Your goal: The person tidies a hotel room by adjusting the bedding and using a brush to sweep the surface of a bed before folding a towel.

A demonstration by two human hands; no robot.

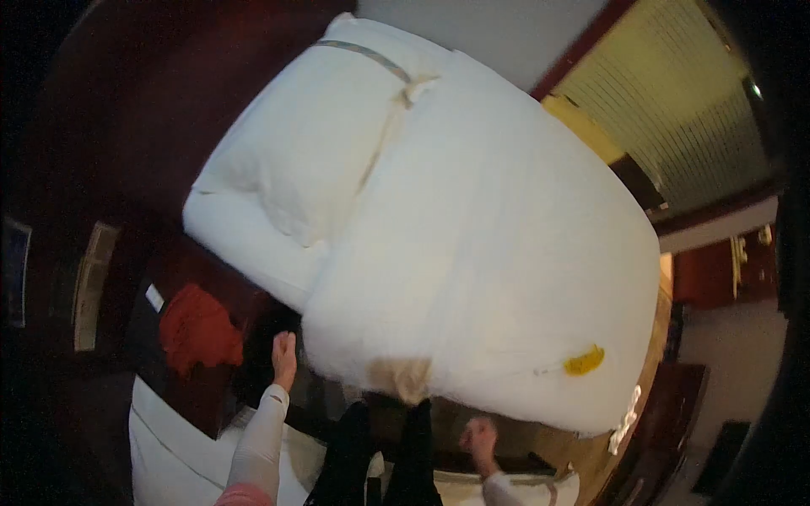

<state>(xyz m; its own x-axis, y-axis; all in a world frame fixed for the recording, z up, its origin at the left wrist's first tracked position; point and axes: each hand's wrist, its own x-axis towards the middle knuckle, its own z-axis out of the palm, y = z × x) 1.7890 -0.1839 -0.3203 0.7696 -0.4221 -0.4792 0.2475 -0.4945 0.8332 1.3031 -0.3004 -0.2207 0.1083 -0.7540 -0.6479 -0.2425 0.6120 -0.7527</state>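
A large bed with white bedding (506, 236) fills the middle of the view, with a white pillow (295, 143) at its upper left. Beside the bed's lower left edge is my left hand (285, 358), its fingers curled together with nothing visible in them. My right hand (479, 438) hangs below the bed's near edge, apart from the sheet; motion blur hides how its fingers lie. A yellow item (585, 361) lies on the bedding at the lower right. Near my legs, a beige patch (402, 377) shows at the bed's edge.
On the dark bedside table at left lie a crumpled red cloth (198, 329) and a small white card (154, 298). More white bedding (160, 447) is at the lower left. A window blind (675, 93) is at the upper right, and a wooden floor (603, 447) shows at the right.
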